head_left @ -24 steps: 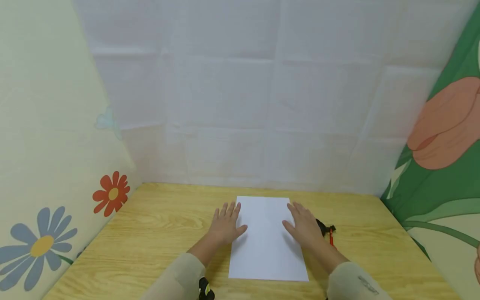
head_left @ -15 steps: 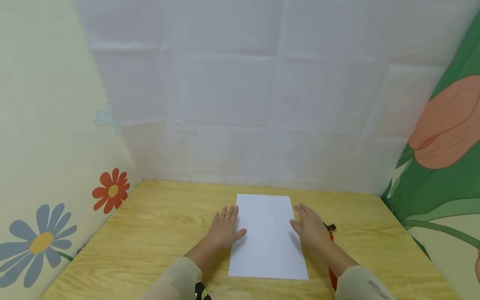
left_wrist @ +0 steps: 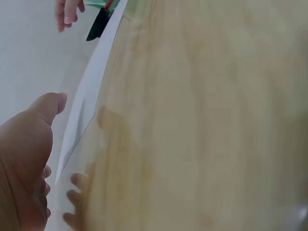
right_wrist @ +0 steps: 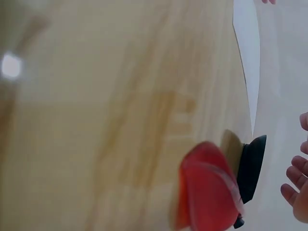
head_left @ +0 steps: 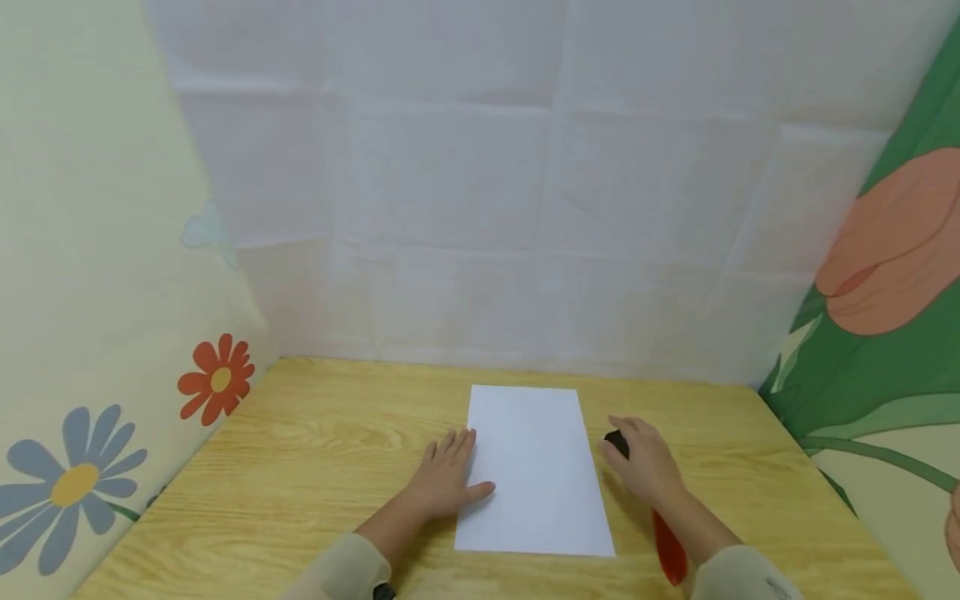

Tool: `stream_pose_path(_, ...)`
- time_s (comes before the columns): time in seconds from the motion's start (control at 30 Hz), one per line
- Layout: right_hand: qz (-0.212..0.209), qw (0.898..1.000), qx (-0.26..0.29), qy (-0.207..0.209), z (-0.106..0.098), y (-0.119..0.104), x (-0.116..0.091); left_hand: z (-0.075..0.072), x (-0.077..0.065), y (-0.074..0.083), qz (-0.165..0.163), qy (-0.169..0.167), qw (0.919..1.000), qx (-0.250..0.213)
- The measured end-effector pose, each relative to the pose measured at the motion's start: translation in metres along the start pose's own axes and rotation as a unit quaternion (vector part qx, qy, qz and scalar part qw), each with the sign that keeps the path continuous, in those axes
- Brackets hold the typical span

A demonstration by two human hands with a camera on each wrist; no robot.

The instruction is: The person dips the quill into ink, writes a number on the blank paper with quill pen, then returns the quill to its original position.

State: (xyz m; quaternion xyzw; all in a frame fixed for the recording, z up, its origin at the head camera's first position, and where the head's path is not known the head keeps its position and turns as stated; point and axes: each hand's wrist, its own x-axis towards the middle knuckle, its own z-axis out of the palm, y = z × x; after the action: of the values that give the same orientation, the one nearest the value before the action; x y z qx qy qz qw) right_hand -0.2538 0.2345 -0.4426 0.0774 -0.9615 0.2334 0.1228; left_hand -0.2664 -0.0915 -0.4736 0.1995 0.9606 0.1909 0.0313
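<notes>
A plain white sheet of paper [head_left: 532,471] lies flat on the wooden table. My left hand [head_left: 444,483] is at its left edge, fingers straight and thumb spread over the sheet; contact is unclear. Right of the paper, my right hand [head_left: 647,462] is over a tool with a glossy red handle [head_left: 670,550] and a flat black head [head_left: 617,443]. The hand covers the tool's middle. In the right wrist view, the loosely bent fingers [right_wrist: 299,175] are apart from the black head [right_wrist: 252,168]. The tool's exact kind is unclear.
The light wooden table [head_left: 337,433] extends on both sides of the sheet. A white cloth backdrop [head_left: 450,208] hangs behind it. Flower-printed panels stand at the left [head_left: 97,275] and right [head_left: 892,358].
My right hand has moved off the paper's right edge, rightward over the red-handled tool. My left hand has slid slightly back toward me along the left edge. The paper stays in place.
</notes>
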Motion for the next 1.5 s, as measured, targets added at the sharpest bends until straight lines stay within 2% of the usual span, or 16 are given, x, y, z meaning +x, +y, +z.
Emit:
stream_pose_path(0.33,0.018,1.000,0.010,0.020,-0.009,0.021,-0.009,0.010,-0.012,0.000,0.028,0.007,0.9995,-0.010)
stream_pose_path(0.53,0.022,0.999,0.030,0.025,-0.015,0.030,-0.014,0.014,-0.015,-0.003,0.028,0.010,0.9995,-0.007)
stream_pose_path(0.8,0.086,0.992,0.094,-0.002,-0.019,0.041,-0.018,0.018,-0.014,-0.007,0.024,0.009,0.9996,0.010)
stream_pose_path(1.07,0.120,0.988,0.099,0.000,-0.019,0.054,-0.020,0.018,-0.013,-0.006,0.020,0.011,0.9996,0.015)
stream_pose_path(1.27,0.159,0.980,0.124,-0.008,-0.017,0.061,-0.020,0.018,-0.013,-0.006,0.015,0.004,0.9998,0.016)
stream_pose_path(1.5,0.170,0.977,0.128,-0.009,-0.015,0.068,-0.020,0.018,-0.012,-0.006,0.013,0.002,0.9998,0.014)
